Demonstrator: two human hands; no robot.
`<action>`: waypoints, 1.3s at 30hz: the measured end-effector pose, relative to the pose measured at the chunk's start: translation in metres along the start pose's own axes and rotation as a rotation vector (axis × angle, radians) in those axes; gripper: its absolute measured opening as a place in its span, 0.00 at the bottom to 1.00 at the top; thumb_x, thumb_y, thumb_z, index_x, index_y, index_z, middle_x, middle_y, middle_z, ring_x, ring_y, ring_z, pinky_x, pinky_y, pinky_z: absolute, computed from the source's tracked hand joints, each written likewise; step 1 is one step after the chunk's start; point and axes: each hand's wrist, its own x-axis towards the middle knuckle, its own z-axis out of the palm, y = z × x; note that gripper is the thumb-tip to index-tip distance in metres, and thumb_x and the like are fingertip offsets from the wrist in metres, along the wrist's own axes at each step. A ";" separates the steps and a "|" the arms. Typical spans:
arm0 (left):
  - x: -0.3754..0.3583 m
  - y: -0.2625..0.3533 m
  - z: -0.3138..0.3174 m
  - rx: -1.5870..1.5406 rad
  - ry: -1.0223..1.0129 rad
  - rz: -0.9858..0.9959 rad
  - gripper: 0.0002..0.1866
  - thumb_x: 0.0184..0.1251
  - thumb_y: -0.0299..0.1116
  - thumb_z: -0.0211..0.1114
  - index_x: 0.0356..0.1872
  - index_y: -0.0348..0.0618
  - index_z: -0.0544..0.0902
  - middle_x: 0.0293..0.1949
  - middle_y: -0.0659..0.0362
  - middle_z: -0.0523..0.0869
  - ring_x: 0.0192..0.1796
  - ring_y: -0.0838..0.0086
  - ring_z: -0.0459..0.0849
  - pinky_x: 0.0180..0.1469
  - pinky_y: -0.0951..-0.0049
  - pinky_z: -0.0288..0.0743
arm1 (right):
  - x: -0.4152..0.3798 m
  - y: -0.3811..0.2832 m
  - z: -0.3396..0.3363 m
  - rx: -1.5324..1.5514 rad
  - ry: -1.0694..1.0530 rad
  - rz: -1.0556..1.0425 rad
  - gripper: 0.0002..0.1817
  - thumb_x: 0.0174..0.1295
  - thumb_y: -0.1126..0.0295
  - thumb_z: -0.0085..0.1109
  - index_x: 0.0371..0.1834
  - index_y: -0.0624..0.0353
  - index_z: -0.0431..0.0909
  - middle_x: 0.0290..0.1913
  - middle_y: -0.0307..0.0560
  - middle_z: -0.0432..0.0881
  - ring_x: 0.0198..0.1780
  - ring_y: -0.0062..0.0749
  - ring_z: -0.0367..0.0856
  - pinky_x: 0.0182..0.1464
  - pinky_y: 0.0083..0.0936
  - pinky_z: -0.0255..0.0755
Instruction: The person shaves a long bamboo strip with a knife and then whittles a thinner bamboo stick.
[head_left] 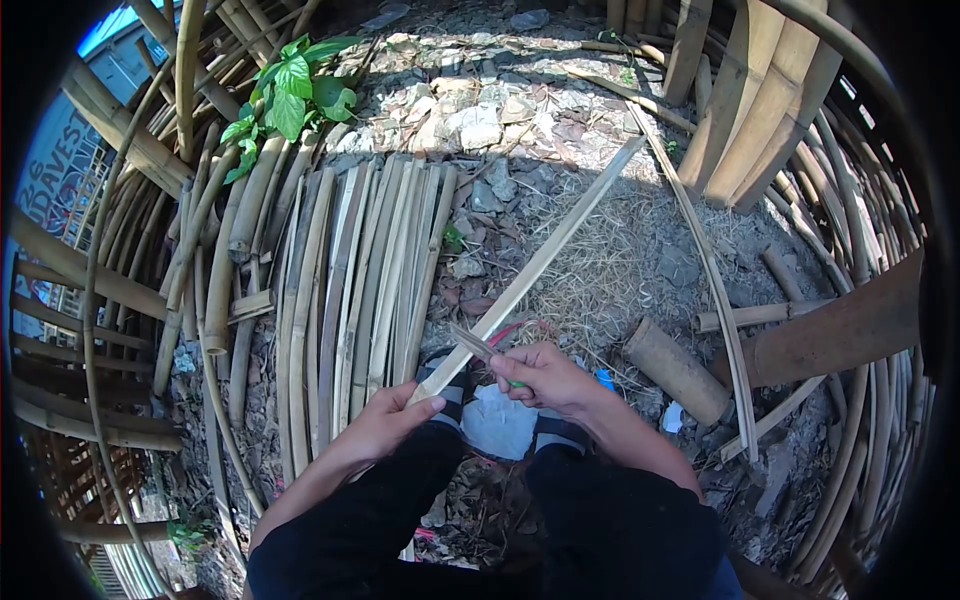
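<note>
My left hand (393, 412) grips the near end of a long split bamboo strip (540, 260), which slants up and away to the right. In my right hand (540, 375) is a knife (473, 343), its fingers wrapped round the handle, where a bit of green shows. The knife's blade lies across the strip a little beyond my left hand. Beneath the hands, between my feet, sits a pale flat stone (498, 422). Thin shavings (590, 285) cover the ground under the strip.
Many split bamboo strips (370, 270) lie side by side on the left. A cut bamboo piece (680, 370) and a long thin strip (715, 280) lie to the right. Bamboo poles (760, 110) stand at the back right. A leafy green plant (290, 95) grows at the back left.
</note>
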 end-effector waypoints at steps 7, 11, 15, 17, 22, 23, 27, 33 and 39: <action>0.003 -0.004 -0.002 0.004 0.010 -0.033 0.15 0.73 0.44 0.63 0.41 0.41 0.81 0.22 0.75 0.70 0.21 0.91 0.63 0.22 0.82 0.52 | 0.002 -0.001 0.005 0.020 0.039 0.013 0.21 0.73 0.53 0.55 0.27 0.58 0.77 0.17 0.29 0.64 0.17 0.12 0.57 0.21 0.14 0.48; 0.000 -0.003 -0.002 0.039 0.002 -0.040 0.15 0.74 0.44 0.63 0.41 0.41 0.82 0.22 0.75 0.70 0.22 0.91 0.63 0.22 0.82 0.52 | 0.000 0.005 0.009 -0.012 -0.013 -0.003 0.21 0.73 0.53 0.55 0.27 0.58 0.77 0.17 0.29 0.64 0.18 0.12 0.56 0.21 0.15 0.47; -0.002 0.001 -0.002 0.040 0.000 -0.056 0.15 0.74 0.44 0.63 0.44 0.40 0.82 0.24 0.75 0.72 0.24 0.91 0.63 0.24 0.83 0.54 | -0.001 -0.018 -0.034 -0.028 0.184 -0.071 0.22 0.71 0.52 0.57 0.26 0.58 0.78 0.16 0.29 0.66 0.17 0.12 0.59 0.20 0.15 0.52; -0.002 0.004 0.001 0.001 0.015 -0.054 0.16 0.74 0.43 0.62 0.46 0.39 0.83 0.26 0.75 0.73 0.26 0.91 0.64 0.26 0.83 0.55 | -0.002 -0.021 -0.032 -0.066 0.220 -0.074 0.22 0.71 0.52 0.57 0.26 0.60 0.78 0.16 0.29 0.66 0.17 0.12 0.60 0.20 0.15 0.54; -0.003 0.001 0.001 0.015 0.007 -0.055 0.16 0.74 0.43 0.63 0.47 0.39 0.83 0.27 0.74 0.74 0.27 0.91 0.65 0.27 0.83 0.56 | 0.001 -0.006 -0.022 -0.007 0.118 -0.055 0.22 0.71 0.53 0.58 0.26 0.60 0.78 0.15 0.29 0.65 0.17 0.13 0.59 0.20 0.15 0.52; -0.003 0.002 0.001 0.017 0.003 -0.047 0.16 0.74 0.43 0.63 0.47 0.39 0.83 0.26 0.74 0.73 0.27 0.91 0.65 0.27 0.83 0.56 | 0.001 -0.003 -0.014 -0.007 0.119 -0.061 0.22 0.71 0.53 0.58 0.26 0.60 0.78 0.15 0.29 0.65 0.17 0.13 0.59 0.20 0.15 0.52; -0.004 0.001 -0.002 0.029 -0.012 -0.067 0.16 0.74 0.44 0.63 0.46 0.40 0.83 0.24 0.75 0.72 0.24 0.91 0.64 0.25 0.83 0.55 | 0.002 -0.002 -0.011 -0.090 0.035 -0.047 0.22 0.72 0.53 0.57 0.25 0.59 0.78 0.15 0.29 0.65 0.16 0.12 0.58 0.20 0.16 0.51; 0.003 -0.008 -0.003 0.003 0.036 -0.027 0.18 0.73 0.48 0.62 0.42 0.40 0.82 0.17 0.77 0.67 0.16 0.91 0.60 0.18 0.84 0.48 | 0.006 -0.019 -0.047 -0.025 0.299 -0.115 0.21 0.73 0.53 0.55 0.27 0.57 0.78 0.17 0.28 0.67 0.18 0.11 0.59 0.21 0.13 0.50; 0.002 -0.013 -0.003 0.032 -0.010 -0.010 0.18 0.73 0.48 0.62 0.42 0.40 0.82 0.16 0.76 0.66 0.16 0.91 0.60 0.18 0.84 0.48 | -0.002 0.000 -0.006 -0.116 0.024 -0.048 0.21 0.72 0.54 0.57 0.27 0.59 0.79 0.17 0.30 0.67 0.17 0.13 0.60 0.21 0.16 0.53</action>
